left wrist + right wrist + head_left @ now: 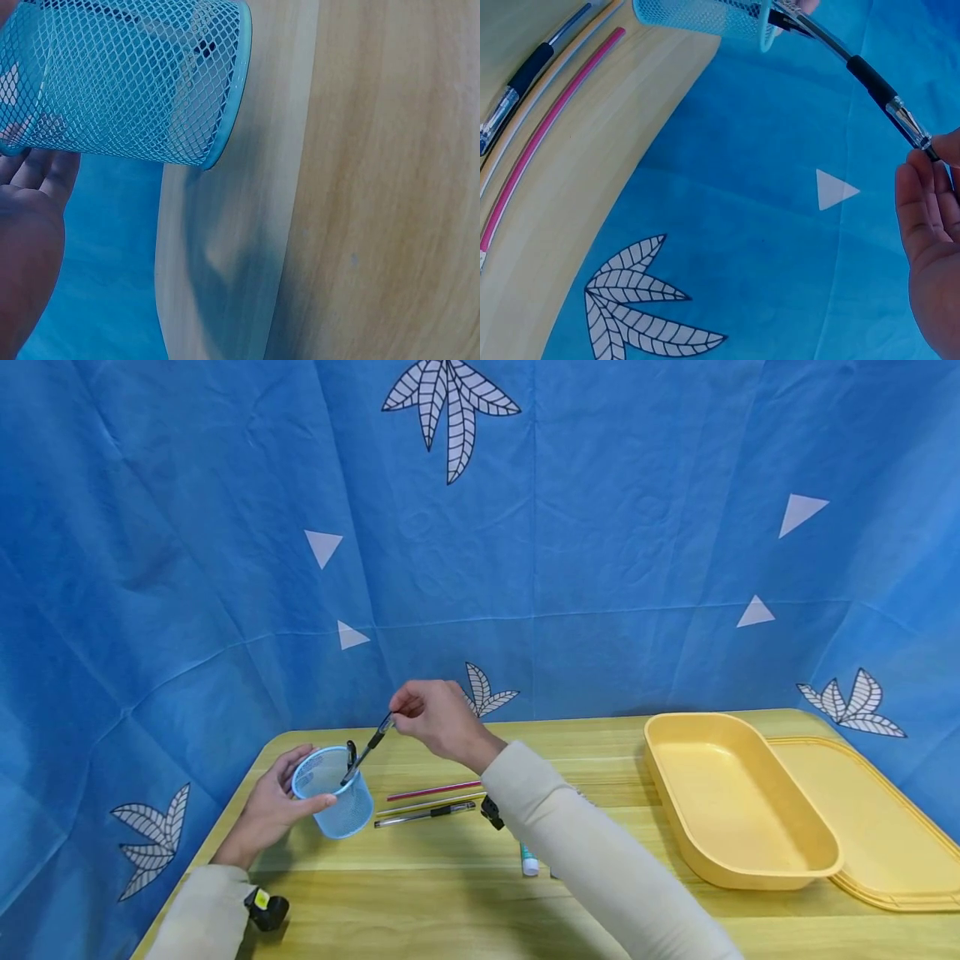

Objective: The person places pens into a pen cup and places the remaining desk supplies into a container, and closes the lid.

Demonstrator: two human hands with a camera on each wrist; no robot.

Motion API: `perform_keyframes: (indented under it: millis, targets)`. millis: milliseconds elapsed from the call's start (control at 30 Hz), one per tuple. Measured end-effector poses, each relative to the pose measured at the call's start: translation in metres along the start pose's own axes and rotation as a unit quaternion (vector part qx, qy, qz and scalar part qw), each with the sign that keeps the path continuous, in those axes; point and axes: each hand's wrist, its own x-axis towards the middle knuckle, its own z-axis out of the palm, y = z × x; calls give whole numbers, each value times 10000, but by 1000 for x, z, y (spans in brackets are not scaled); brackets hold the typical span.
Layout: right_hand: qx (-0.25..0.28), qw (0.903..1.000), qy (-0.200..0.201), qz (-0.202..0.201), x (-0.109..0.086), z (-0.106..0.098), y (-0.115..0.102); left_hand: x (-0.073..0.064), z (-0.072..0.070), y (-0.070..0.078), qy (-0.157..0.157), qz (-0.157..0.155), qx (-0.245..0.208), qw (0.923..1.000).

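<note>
On the left of the table, my left hand grips a light blue mesh pen holder, thumb and fingers around its side near the rim. The holder is tilted, its mouth facing up and towards me; in the left wrist view its mesh wall fills the upper left. My right hand pinches one end of a pen with a black grip. That pen slants down, its far end at the holder's mouth. A black piece, its kind unclear, shows at the rim.
Right of the holder lie a red pencil, a yellow pencil and another pen. A white-capped tube is partly hidden by my right forearm. A yellow bin and its flat lid lie at the right. Blue cloth hangs behind.
</note>
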Motion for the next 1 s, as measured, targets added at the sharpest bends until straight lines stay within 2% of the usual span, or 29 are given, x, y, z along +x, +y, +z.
perform_keyframes:
  millis: [200,533,767,1000]
  targets:
    - [-156,9999,-24,-20,0,7,-1,1,0,-1,2,-45,4,10000]
    - [9,10000,-69,6,-3,18,-3,0,2,1,45,-31,-11,10000]
    - [-348,9992,-76,-179,-2,29,-4,0,2,3,27,-76,8,10000]
    - [-511,9983,-219,-152,-1,42,-3,-1,2,2,24,-100,-19,9999]
